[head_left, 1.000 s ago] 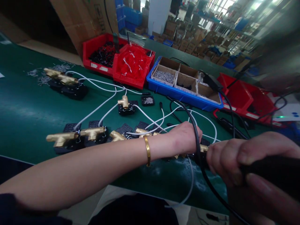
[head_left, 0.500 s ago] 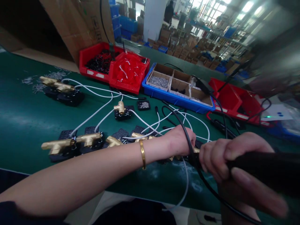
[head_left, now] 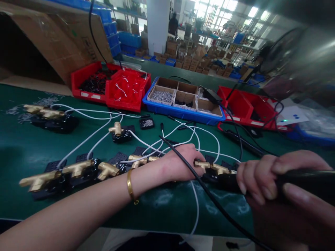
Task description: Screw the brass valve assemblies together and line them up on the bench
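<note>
My left hand [head_left: 184,162], a gold bracelet at its wrist, reaches across the bench with fingers curled round a brass tee fitting [head_left: 202,165] on a black housing. Just right of it, another brass fitting [head_left: 220,169] sits on its own black base. My right hand [head_left: 272,174] grips a black electric screwdriver [head_left: 306,179], whose dark nose points left at these units; its tip is hard to make out. A black cord [head_left: 206,190] crosses in front of my left wrist. More brass tees [head_left: 78,168] on black housings with white cables [head_left: 83,140] line the bench to the left.
Red bins [head_left: 128,104] and a blue tray [head_left: 183,115] of screws and small black parts stand behind. A small black dish [head_left: 147,122] holds tiny metal pieces. Another black tool [head_left: 244,143] lies before the right red bins [head_left: 235,115]. A cardboard box [head_left: 60,45] stands at back left.
The view has swung right, so the bench things appear further left. My right hand and the screwdriver now sit further from my left hand, with brass fittings showing between them.
</note>
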Motion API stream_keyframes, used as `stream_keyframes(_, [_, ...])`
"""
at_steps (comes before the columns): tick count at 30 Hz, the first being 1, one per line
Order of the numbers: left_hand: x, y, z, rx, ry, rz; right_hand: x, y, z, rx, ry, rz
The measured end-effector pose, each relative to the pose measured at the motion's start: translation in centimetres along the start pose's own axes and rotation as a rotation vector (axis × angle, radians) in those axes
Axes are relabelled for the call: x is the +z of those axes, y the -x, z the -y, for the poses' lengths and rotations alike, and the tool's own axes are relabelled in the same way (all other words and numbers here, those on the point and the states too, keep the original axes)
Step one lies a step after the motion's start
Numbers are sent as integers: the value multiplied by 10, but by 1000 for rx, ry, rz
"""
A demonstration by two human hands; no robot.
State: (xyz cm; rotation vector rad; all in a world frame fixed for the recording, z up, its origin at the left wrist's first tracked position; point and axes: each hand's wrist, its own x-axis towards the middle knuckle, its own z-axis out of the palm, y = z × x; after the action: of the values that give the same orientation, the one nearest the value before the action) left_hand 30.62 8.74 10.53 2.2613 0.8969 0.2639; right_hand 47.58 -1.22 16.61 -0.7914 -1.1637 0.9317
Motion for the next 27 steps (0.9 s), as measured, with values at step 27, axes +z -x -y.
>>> stream_keyframes(27, [-2,-12,9,-111,173,113,-10,2,-15,-85,144,87])
